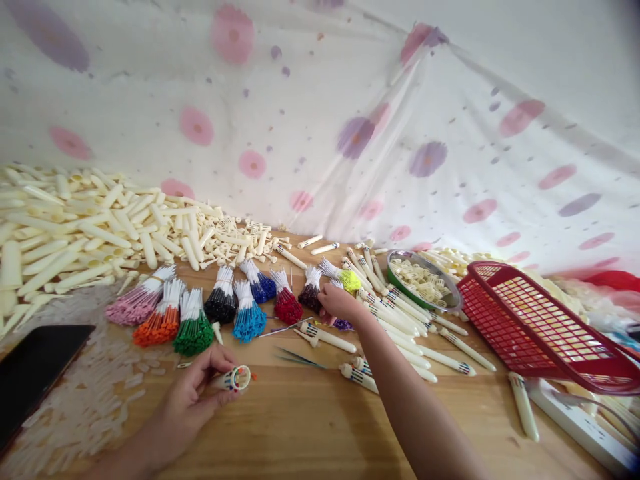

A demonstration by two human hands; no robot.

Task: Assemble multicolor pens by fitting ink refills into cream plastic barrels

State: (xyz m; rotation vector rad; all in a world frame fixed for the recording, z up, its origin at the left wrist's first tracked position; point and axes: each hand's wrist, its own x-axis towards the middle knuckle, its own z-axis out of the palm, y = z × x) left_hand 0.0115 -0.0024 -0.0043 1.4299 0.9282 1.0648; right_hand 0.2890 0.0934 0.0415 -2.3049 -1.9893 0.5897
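Observation:
My left hand grips a short cream multicolour pen barrel, its round open end turned to the right and small coloured tips showing at its rim. My right hand reaches to the bundles of pen refills, fingers closed between the dark brown bundle and the purple refills; what they pinch is hidden. Other bundles stand in a row to the left, among them red, light blue, black and green. A yellow bundle lies just beyond my right hand.
Tweezers lie mid-table. Cream pen tubes heap at the back left, above clear plastic pieces and a dark phone. Rightward are assembled pens, a bowl of small parts, a red basket and a power strip.

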